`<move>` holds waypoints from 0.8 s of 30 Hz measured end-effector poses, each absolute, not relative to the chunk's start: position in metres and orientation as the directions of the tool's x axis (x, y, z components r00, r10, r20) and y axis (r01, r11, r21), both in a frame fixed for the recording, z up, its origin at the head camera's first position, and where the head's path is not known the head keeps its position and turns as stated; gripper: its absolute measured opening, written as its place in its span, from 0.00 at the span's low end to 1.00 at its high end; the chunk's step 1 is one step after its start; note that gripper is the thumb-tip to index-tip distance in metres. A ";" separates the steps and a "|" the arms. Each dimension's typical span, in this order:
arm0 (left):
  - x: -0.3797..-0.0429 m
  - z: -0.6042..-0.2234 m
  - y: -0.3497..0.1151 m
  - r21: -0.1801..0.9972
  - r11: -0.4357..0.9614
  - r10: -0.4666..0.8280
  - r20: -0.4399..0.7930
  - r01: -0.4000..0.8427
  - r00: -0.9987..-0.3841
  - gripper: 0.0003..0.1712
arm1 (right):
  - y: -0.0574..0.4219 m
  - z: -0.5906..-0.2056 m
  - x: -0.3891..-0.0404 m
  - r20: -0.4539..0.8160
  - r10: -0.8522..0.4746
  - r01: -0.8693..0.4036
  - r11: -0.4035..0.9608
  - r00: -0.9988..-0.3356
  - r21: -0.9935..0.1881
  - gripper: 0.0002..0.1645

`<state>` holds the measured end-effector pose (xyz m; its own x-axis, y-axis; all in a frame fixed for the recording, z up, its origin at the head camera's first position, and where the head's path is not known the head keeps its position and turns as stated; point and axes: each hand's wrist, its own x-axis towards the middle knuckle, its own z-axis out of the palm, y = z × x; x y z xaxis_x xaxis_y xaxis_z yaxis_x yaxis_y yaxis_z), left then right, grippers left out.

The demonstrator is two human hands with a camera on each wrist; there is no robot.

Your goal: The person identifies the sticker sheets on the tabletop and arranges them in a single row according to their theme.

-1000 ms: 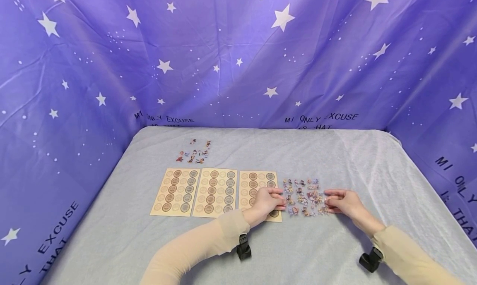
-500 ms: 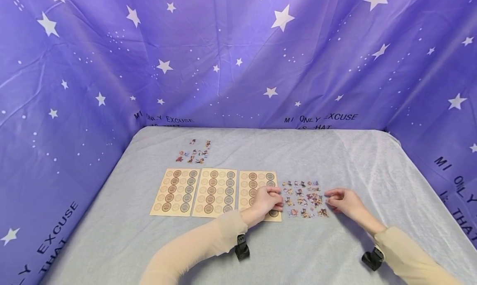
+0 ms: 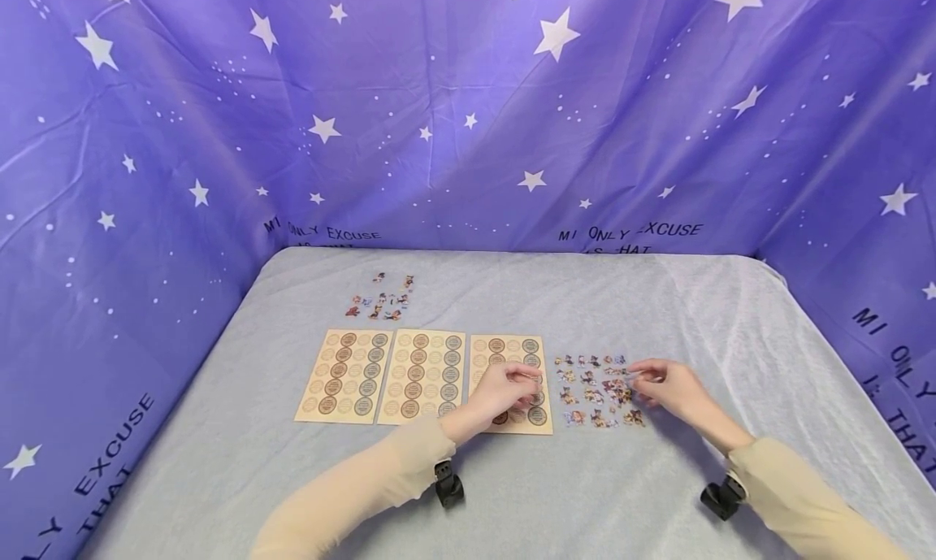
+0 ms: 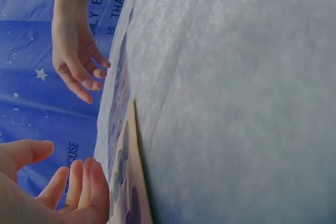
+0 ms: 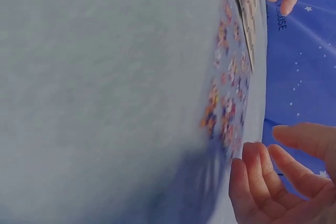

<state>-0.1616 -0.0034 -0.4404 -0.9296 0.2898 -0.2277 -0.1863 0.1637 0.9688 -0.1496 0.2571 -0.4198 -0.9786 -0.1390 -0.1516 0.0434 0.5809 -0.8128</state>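
Note:
A clear sheet of small cartoon stickers (image 3: 594, 394) lies flat on the table, right of three tan sheets of round labels. My left hand (image 3: 503, 391) hovers over the rightmost label sheet (image 3: 504, 350), hiding part of it. In the left wrist view the left hand (image 4: 68, 192) has thumb and fingers apart with nothing between them. My right hand (image 3: 671, 388) is at the right edge of the sticker sheet, its fingertips over that edge. The right wrist view shows the right hand (image 5: 283, 177) with thumb and fingers apart, holding nothing.
The middle label sheet (image 3: 422, 377) and left label sheet (image 3: 344, 377) lie in a row on the grey cloth-covered table (image 3: 219, 462). Behind them is another clear sticker sheet (image 3: 379, 298) with fewer stickers. A purple star-printed curtain (image 3: 468, 97) surrounds the table's back and sides.
My left hand has left the sticker sheet's left edge and moved left over the label sheet. My right hand has shifted slightly left and away from me. The sticker sheet lies flat.

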 end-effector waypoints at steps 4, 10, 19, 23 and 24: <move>-0.163 -0.438 -0.013 0.972 0.168 0.295 -0.211 -0.167 -0.932 0.17 | 0.249 -0.416 -0.152 -0.143 -0.156 0.023 0.591 -0.977 -0.806 0.20; -0.164 -0.430 -0.027 0.972 0.220 0.280 -0.148 -0.086 -0.949 0.16 | 0.235 -0.415 -0.158 -0.104 -0.201 -0.044 0.621 -0.974 -0.783 0.19; -0.168 -0.426 -0.047 0.961 0.270 0.246 -0.128 -0.059 -0.961 0.16 | 0.211 -0.417 -0.168 -0.078 -0.220 -0.082 0.634 -0.972 -0.769 0.18; -0.170 -0.425 -0.058 0.962 0.268 0.234 -0.113 -0.048 -0.966 0.16 | 0.199 -0.419 -0.172 -0.081 -0.239 -0.079 0.592 -0.968 -0.802 0.18; -0.170 -0.425 -0.061 0.963 0.264 0.229 -0.109 -0.047 -0.967 0.16 | 0.197 -0.420 -0.173 -0.080 -0.242 -0.081 0.590 -0.967 -0.803 0.18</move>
